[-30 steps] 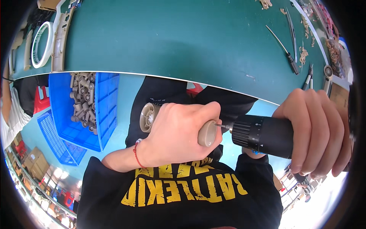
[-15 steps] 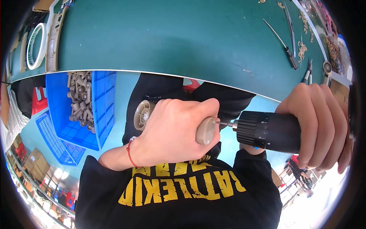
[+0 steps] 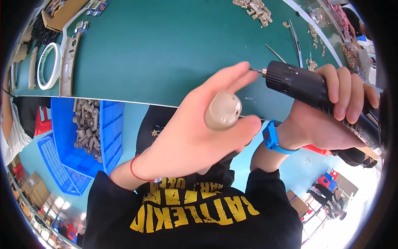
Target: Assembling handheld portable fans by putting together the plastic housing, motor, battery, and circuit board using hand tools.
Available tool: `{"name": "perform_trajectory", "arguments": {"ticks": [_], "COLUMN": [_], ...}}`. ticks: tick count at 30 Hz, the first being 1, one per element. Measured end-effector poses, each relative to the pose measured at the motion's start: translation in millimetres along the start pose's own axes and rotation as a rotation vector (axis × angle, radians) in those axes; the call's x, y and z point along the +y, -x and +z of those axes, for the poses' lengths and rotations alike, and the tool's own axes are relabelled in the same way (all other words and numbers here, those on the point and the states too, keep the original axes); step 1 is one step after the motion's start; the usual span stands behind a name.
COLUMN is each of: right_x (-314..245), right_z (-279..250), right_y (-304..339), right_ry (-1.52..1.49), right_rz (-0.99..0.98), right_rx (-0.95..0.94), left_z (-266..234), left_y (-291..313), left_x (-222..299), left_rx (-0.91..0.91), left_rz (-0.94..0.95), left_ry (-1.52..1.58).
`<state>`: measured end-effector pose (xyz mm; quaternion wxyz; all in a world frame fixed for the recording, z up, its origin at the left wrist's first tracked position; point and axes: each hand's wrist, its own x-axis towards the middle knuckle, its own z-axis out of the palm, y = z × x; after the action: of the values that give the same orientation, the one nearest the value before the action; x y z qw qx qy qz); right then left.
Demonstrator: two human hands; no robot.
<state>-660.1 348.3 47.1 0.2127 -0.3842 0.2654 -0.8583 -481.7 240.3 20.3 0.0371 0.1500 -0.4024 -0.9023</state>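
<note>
My left hand [image 3: 182, 133] holds a beige plastic part [image 3: 224, 111] against the palm, its rounded, glossy end showing between thumb and fingers. The rest of the part is hidden by the hand. The index finger and another finger stretch up to the thin bit of a black power screwdriver [image 3: 296, 81]; whether they pinch a screw there is too small to tell. Wrapped around the screwdriver's body, my right hand [image 3: 346, 95] holds it tilted over the table edge, its bit pointing left. The bit is apart from the beige part.
Beyond my hands lies a green tabletop [image 3: 145, 50]. On it are a white tape ring [image 3: 49, 66], a long beige strip [image 3: 68, 66], small circuit boards [image 3: 97, 7], tweezers [image 3: 295, 41] and small beige pieces [image 3: 256, 11]. Below left, a blue crate [image 3: 112, 133] holds beige parts [image 3: 88, 124].
The screwdriver bit has come away from the beige part and risen over the table. My left hand has turned, its fingers now reaching up to the bit. The view has shifted, showing more table.
</note>
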Motion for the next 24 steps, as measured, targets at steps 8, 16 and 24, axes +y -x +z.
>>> {"name": "perform_trajectory", "arguments": {"ticks": [8,16,24], "right_x": [2,-48,-52], "right_z": [-1,-1,-6], "right_y": [-6,-14,-18], "right_ry": [0.058,-0.292,-0.351], "right_rz": [-0.026,0.191,0.313], "right_rx": [-0.03,0.056,-0.055], "left_z": [-1,-3,0], "left_y": [-14,-1,6], "left_x": [3,-18,-28], "left_rx": [0.037,0.02,0.101], "left_rz": [-0.026,0.168,0.269], "left_ry": [-0.109,-0.44,-0.76]}}
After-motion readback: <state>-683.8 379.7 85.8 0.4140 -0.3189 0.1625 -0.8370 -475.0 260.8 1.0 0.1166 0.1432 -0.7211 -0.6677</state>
